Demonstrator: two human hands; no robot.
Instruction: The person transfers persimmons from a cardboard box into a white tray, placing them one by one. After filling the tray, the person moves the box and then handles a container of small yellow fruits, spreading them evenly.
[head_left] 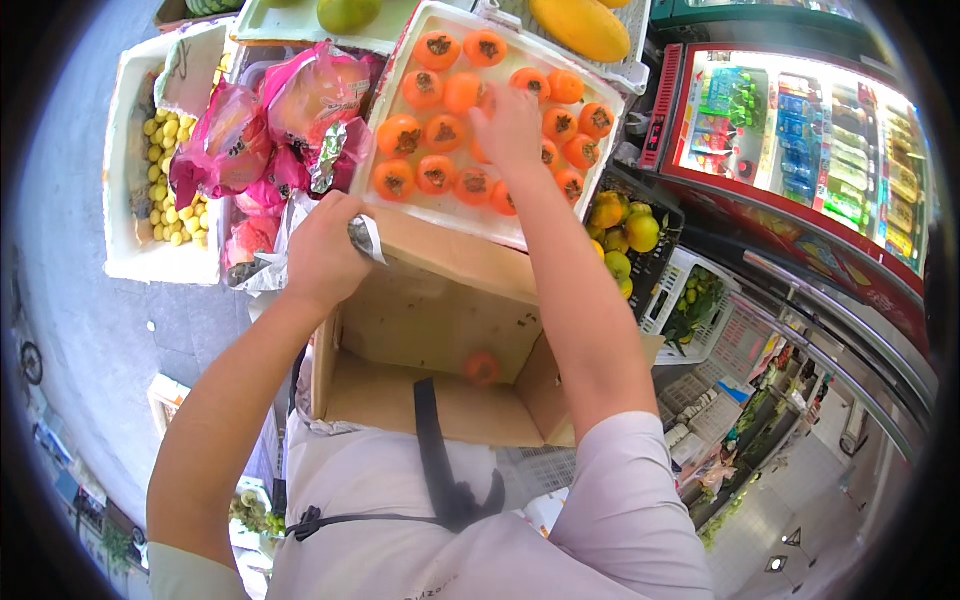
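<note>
Orange persimmons [435, 174] with brown leafy tops lie in rows in a white foam tray [395, 222]. My right hand [508, 130] is over the tray's middle, its fingers curled down against a smooth persimmon [462, 93]; the fingertips are partly hidden. Closed beside the tray's near left corner, my left hand [328, 245] has a crumpled silvery wrapper [366, 240] poking out of it. It rests at the rim of an open cardboard box [430, 390] in front of my body. Inside the box sits one blurred persimmon [482, 368].
Pink-wrapped fruit [315, 95] and a foam box [120, 200] of small yellow fruit stand at the left. Large yellow fruit [583, 28] lies behind the tray. At the right are a crate of green-orange citrus [622, 235] and a lit drinks cooler [800, 150]. A black strap [432, 430] overlaps the box's near side.
</note>
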